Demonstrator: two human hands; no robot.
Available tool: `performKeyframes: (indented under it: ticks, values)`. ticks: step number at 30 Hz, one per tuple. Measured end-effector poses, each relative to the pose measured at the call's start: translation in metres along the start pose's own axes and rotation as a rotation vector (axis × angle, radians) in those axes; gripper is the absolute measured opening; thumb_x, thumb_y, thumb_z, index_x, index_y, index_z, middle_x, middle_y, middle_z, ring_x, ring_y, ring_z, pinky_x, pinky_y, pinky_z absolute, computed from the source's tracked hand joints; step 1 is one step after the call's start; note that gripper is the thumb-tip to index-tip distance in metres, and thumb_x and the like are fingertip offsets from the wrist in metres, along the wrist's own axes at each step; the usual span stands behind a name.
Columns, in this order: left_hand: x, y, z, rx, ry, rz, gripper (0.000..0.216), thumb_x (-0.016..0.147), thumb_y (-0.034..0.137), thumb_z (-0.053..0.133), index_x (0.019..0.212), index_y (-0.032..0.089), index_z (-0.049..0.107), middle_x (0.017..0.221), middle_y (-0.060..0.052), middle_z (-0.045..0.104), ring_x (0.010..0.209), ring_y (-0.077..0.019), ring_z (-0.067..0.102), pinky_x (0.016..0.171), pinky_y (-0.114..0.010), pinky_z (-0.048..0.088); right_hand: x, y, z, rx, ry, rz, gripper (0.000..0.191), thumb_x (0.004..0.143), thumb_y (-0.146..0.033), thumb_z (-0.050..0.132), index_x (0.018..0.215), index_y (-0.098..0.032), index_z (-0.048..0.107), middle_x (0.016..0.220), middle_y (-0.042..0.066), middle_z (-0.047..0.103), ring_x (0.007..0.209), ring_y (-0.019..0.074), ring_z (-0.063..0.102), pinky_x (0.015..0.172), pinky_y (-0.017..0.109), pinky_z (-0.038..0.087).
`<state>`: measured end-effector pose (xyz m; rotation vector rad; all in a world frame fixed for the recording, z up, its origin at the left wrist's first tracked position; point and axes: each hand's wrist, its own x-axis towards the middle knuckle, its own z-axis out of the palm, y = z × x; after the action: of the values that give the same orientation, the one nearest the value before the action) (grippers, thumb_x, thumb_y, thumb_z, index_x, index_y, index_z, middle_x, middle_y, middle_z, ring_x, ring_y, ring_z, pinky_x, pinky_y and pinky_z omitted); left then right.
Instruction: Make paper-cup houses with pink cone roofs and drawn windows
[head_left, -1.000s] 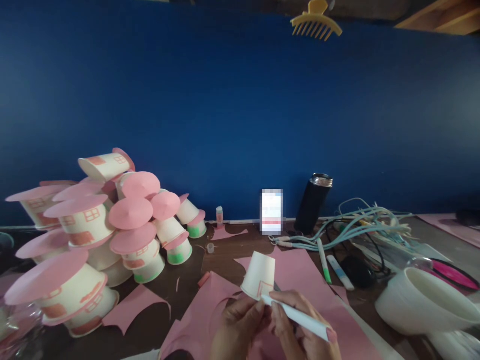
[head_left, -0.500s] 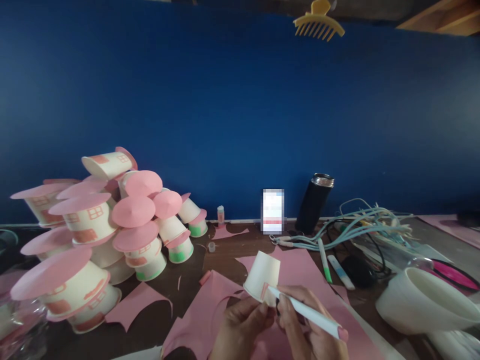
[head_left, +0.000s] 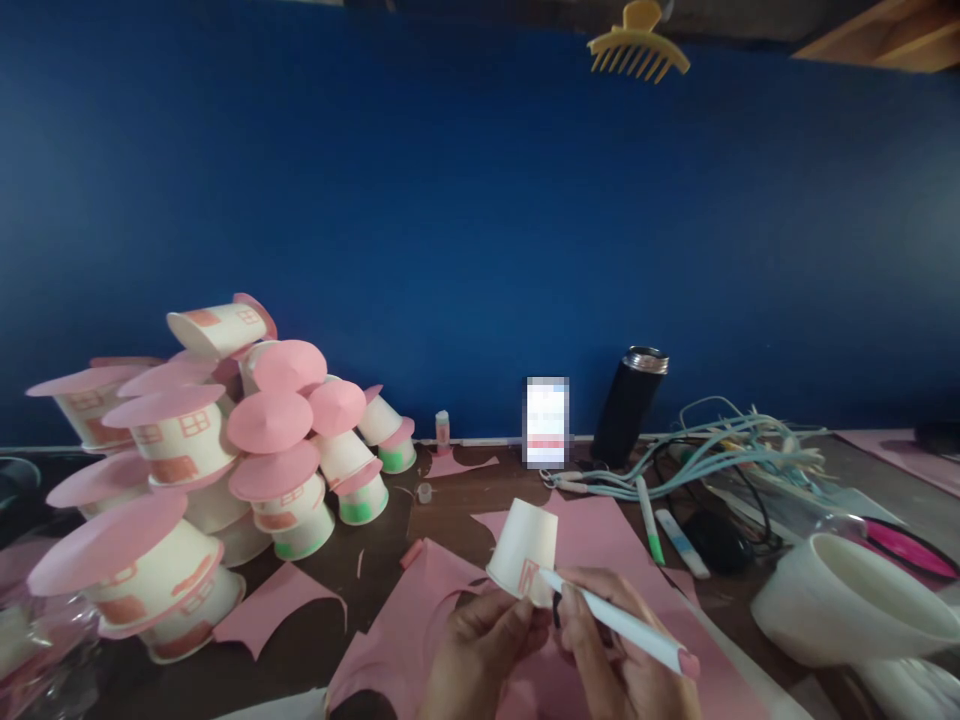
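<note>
A white paper cup (head_left: 525, 540) is tilted upside down above the pink paper, its rim pinched by my left hand (head_left: 480, 645). My right hand (head_left: 611, 640) grips a white marker (head_left: 630, 625) with a pink end, its tip at the cup's side. Beside the tip a partly coloured, reddish-pink door outline (head_left: 530, 575) shows on the cup. Under both hands lie cut sheets of pink paper (head_left: 592, 530). My fingertips behind the cup are hidden.
Stacked paper cups with pink paper roofs (head_left: 180, 440) stand at the left. A black bottle (head_left: 630, 405), a phone (head_left: 547, 420), tangled cables (head_left: 675, 460), a green-ended marker (head_left: 649, 525) and a black mouse (head_left: 716, 542) lie behind. A large white cup (head_left: 795, 610) sits at right.
The pink outline on the cup has grown, with more strokes on its right side. The marker tip has shifted slightly right; both hands keep their holds.
</note>
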<state>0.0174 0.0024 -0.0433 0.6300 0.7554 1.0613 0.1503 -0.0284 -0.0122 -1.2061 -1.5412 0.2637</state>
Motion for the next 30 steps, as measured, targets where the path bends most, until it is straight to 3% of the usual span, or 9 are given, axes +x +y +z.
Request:
performKeyframes:
  ticks: [7,18,24,30]
  values:
    - [0.003,-0.002,-0.002,-0.012,-0.008,0.016,0.034,0.060,0.044,0.086,0.069,0.012,0.078,0.072,-0.009,0.072,0.070,-0.0177,0.064,0.074,-0.027,0.051,-0.001,-0.003,0.000,0.000,-0.013,-0.007,0.015,0.094,-0.029,0.054,0.097,-0.022,0.066,0.077,0.003,0.070,0.061,0.0132,0.067,0.060,0.019,0.054]
    - [0.000,0.003,0.001,-0.099,0.009,-0.045,0.037,0.057,0.041,0.089,0.074,0.009,0.078,0.075,-0.013,0.075,0.070,-0.0179,0.068,0.072,-0.025,0.053,-0.001,-0.004,0.002,0.001,0.023,0.042,0.020,0.095,-0.034,0.052,0.101,-0.021,0.066,0.076,0.003,0.069,0.055,0.0128,0.063,0.051,0.018,0.052]
    - [-0.001,0.006,0.001,-0.107,0.034,-0.053,0.038,0.056,0.041,0.089,0.075,0.009,0.078,0.073,-0.011,0.074,0.069,-0.0156,0.066,0.069,-0.023,0.052,-0.001,-0.006,0.001,0.007,-0.021,0.015,0.016,0.094,-0.031,0.053,0.095,-0.022,0.066,0.075,0.002,0.068,0.058,0.0126,0.065,0.053,0.017,0.052]
    - [-0.005,0.010,0.004,-0.108,0.047,-0.062,0.039,0.055,0.041,0.090,0.073,0.009,0.078,0.073,-0.011,0.074,0.069,-0.0149,0.066,0.069,-0.022,0.053,0.002,-0.008,-0.001,0.000,0.027,0.063,0.018,0.095,-0.032,0.053,0.100,-0.021,0.066,0.079,0.003,0.070,0.062,0.0129,0.067,0.056,0.018,0.053]
